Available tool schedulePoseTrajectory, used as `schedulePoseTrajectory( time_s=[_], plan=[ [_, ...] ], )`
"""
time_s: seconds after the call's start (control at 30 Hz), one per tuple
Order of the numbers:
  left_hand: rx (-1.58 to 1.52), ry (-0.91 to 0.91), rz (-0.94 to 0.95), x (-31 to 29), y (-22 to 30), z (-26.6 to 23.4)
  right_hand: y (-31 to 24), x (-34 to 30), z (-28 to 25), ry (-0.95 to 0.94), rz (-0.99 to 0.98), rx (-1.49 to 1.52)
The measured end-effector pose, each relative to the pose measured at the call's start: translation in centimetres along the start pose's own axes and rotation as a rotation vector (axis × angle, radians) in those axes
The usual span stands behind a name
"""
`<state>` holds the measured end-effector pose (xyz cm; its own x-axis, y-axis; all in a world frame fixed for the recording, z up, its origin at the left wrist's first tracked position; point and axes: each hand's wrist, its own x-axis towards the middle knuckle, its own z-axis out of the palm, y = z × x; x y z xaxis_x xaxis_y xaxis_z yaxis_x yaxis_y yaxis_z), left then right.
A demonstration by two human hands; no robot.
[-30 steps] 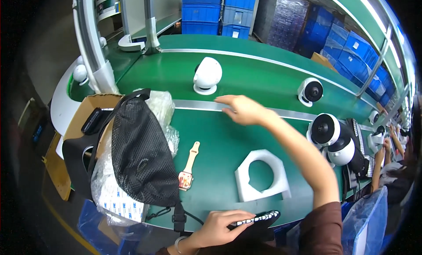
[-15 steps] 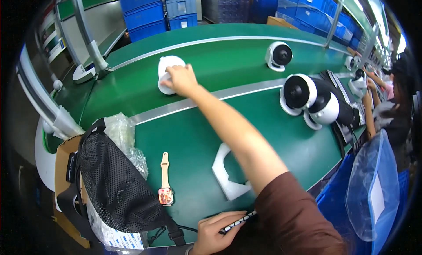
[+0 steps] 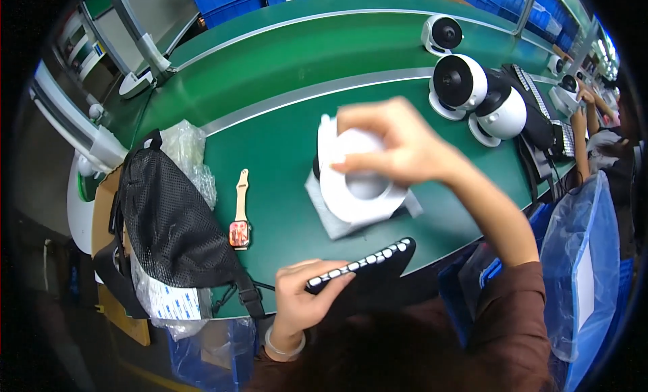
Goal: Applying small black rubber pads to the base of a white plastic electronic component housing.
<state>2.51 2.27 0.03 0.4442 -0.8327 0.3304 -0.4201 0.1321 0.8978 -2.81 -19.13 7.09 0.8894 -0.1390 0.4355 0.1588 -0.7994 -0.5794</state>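
My right hand (image 3: 398, 139), slightly blurred, is closed on a white device (image 3: 344, 206) with a ring-shaped base. It is tilted just over a white foam block (image 3: 322, 216) on the green table; whether they touch I cannot tell. At the table's front edge, my left hand (image 3: 304, 294) pinches a flat black piece (image 3: 364, 262) with a row of white patches along its edge. The body of that piece blends into the dark area below. A smartwatch (image 3: 239, 235) with a beige strap lies to the left of the foam.
A black mesh bag (image 3: 169, 216) and bubble wrap (image 3: 185, 152) occupy the left side. White devices with round black fronts (image 3: 459, 85) stand at right, near a keyboard (image 3: 563, 139); another (image 3: 442, 34) is on the green conveyor belt (image 3: 270, 85). Co-workers' arms show far right.
My right hand has brought the white device from the belt back over the foam block. My left hand has risen slightly with the black piece, and my view has shifted.
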Motion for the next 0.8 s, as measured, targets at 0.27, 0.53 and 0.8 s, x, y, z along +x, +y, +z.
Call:
schedulePoseTrajectory(
  time_s=[0.27,0.53,0.8],
  plan=[
    [-0.182,0.125,-0.063,0.2,1.2,0.8,-1.0,-1.4,-0.7,-0.177,-0.066,-0.075],
    [-0.405,0.281,-0.052,-1.1,1.0,1.2,-5.3,-10.7,-0.7,0.206,-0.003,0.009],
    [-0.375,-0.011,-0.162,0.0,2.2,4.1,-4.9,-14.3,1.0,0.344,0.091,0.125]
  ],
)
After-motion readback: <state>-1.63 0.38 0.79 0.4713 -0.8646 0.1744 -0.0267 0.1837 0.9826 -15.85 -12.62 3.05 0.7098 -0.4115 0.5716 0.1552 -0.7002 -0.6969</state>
